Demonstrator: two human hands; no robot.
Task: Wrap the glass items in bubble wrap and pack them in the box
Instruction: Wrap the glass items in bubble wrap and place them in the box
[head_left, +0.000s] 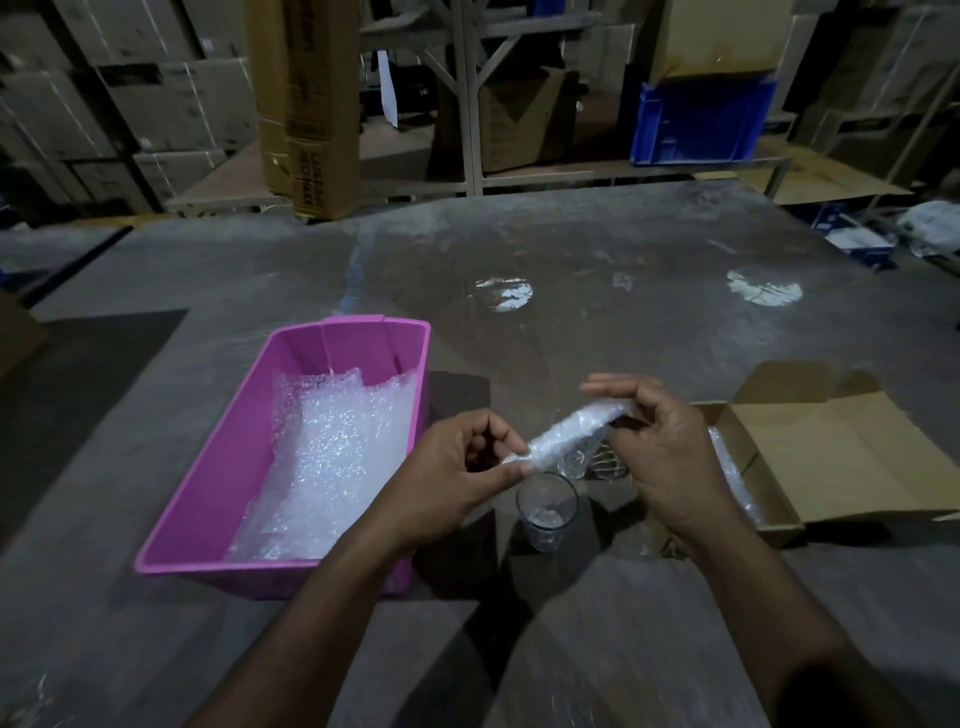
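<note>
Hands: two, left hand (470, 470) and right hand (670, 457)
Wrapped bundles held: one, the bundle (569, 434)
Bare glasses on the table: two, a tumbler (546, 512) and a smaller glass (574, 460)
Pink tubs: one (218, 467)
Open cardboard boxes: one (831, 457)
Blue crates: one (701, 122)

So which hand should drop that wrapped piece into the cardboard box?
Right hand, probably: it already grips the wrapped piece and sits beside the cardboard box; the left hand is nearer the pink bin.

A bubble-wrapped bundle (569, 434) is held above the table (623, 322), pinched at its ends by the left hand (462, 470) and the right hand (660, 452). A bare glass (545, 512) is seen below it, between a pink tub (218, 483) lined with bubble wrap (332, 457) and an open cardboard box (831, 457).
</note>
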